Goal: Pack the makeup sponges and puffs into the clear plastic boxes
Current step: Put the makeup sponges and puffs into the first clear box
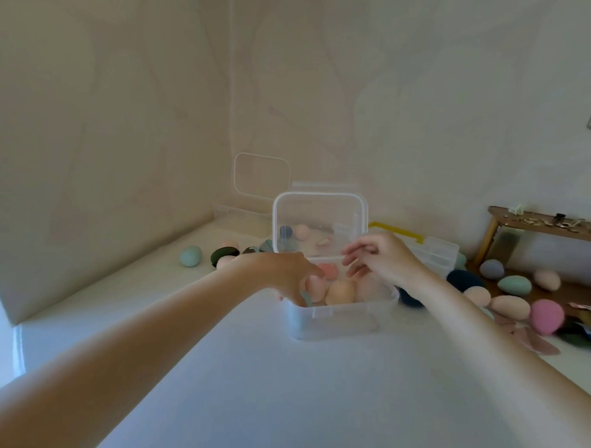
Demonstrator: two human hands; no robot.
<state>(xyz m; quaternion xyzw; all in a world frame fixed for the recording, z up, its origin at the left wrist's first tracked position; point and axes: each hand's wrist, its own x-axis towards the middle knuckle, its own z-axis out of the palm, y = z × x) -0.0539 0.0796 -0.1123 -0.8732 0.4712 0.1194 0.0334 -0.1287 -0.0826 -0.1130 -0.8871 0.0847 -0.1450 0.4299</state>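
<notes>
My left hand (287,274) reaches into the clear box (337,318) on the white table (280,392), fingers curled down among the peach and pink sponges (340,291); what it grips, if anything, I cannot tell through the blur. My right hand (380,258) hovers above the box, fingers loosely bent, holding nothing. I should press the sponges snug to one side, leaving room, and keep clear of the raised lid (318,221). More sponges (510,306) wait at right.
</notes>
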